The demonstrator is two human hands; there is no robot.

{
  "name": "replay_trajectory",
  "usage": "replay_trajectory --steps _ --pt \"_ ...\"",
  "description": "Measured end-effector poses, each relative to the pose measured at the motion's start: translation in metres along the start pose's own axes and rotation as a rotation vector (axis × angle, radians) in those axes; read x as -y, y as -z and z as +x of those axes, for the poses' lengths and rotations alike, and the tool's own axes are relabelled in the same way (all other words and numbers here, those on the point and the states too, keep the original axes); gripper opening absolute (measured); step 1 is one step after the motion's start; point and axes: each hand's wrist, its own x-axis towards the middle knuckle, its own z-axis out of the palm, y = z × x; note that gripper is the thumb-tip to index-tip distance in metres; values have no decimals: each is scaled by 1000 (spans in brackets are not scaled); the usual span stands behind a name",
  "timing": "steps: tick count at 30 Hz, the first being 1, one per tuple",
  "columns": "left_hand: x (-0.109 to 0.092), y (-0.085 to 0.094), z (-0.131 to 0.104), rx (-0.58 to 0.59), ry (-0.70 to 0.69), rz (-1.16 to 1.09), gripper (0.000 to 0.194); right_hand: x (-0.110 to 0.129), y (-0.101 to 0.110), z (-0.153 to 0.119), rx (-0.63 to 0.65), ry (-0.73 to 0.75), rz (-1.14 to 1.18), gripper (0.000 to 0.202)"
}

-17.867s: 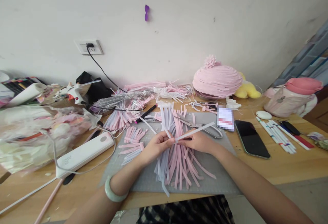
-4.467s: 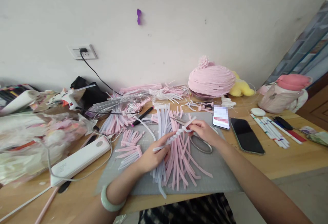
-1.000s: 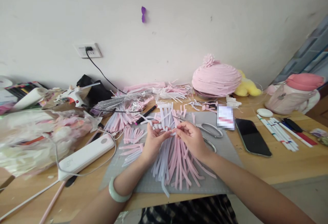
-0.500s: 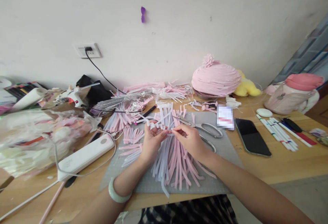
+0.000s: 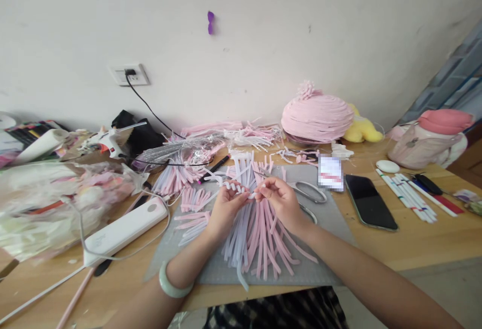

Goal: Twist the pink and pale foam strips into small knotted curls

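A white twisted fuzzy stem (image 5: 234,186) is pinched in my left hand (image 5: 226,208), its coiled part rising toward the upper left. My right hand (image 5: 282,203) is closed at the stem's right end, fingertips close to those of the left. Beneath both hands, long pale blue stems (image 5: 237,243) and pink stems (image 5: 263,248) fan out over a grey cutting mat (image 5: 203,271). Silver scissors (image 5: 311,192) lie on the mat, partly hidden behind my right hand. Short bundles of stems (image 5: 194,201) are left of my left hand.
A white power strip (image 5: 126,228) and a plastic bag (image 5: 68,198) lie at left. Behind stands a pink dome (image 5: 318,118) beside a yellow plush (image 5: 361,128). A phone (image 5: 371,202), markers (image 5: 408,196) and a pink-lidded bottle (image 5: 429,140) are at right.
My right hand has tilted up, its fingers raised and bunched closer to my left hand. My left hand has shifted slightly right, and the coiled stem lies a little lower and farther right.
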Motion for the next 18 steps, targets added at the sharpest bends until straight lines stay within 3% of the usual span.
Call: replay_trajectory --steps 4,7,12,18 --pt "-2 4 3 -5 39 -48 37 4 1 -7 193 109 -116 8" --pt "-3 7 3 79 89 -74 32 6 5 -6 310 98 -218 13" --pt "-5 7 -3 322 296 -17 22 2 15 11 -54 -35 -257 24" --pt "-5 9 -7 540 454 196 17 0 22 22 -57 -307 -48 37"
